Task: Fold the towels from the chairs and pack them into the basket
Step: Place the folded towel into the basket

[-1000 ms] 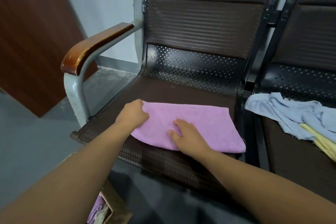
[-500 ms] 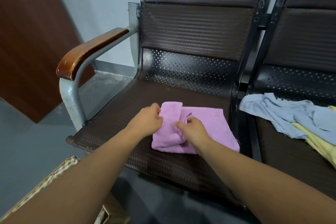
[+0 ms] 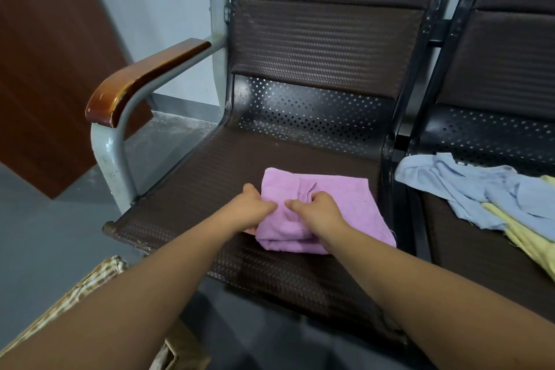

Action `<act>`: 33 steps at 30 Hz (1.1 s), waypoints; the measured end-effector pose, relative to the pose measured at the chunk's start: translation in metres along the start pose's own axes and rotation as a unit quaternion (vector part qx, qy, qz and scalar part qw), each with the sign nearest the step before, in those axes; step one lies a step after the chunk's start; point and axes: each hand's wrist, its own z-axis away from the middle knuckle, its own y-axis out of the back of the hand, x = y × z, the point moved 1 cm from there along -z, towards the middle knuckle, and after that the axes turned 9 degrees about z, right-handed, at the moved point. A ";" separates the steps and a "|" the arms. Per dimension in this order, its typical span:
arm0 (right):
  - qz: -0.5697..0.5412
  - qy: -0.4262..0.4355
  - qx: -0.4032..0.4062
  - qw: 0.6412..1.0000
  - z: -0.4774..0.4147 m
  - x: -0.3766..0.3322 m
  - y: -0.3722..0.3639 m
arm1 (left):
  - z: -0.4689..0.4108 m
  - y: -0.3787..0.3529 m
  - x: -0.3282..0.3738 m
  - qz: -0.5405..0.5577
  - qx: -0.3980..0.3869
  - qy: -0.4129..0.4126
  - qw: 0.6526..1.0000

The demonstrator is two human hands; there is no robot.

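Folded further over itself since a moment ago, the pink towel (image 3: 345, 195) is being pinched on the chair seat (image 3: 210, 177) by curled fingers of the left hand (image 3: 249, 210) and the right hand (image 3: 318, 210).

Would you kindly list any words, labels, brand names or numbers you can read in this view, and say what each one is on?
None: no readable text shows anywhere in this view.
The pink terry towel, pale blue cloth, yellow cloth, dark perforated metal chair seat, glossy brown wooden armrest and woven straw basket show no print, tag or number.
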 end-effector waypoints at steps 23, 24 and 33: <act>0.416 0.184 -0.032 0.890 0.002 0.035 0.009 | -0.024 -0.019 -0.006 0.043 0.071 0.020 0.996; 0.410 0.176 -0.056 0.893 0.002 0.040 0.007 | -0.026 -0.020 -0.005 0.049 0.069 0.025 0.996; 0.221 0.160 -0.117 0.955 0.012 0.015 -0.013 | -0.014 0.006 0.009 0.118 0.092 0.017 0.989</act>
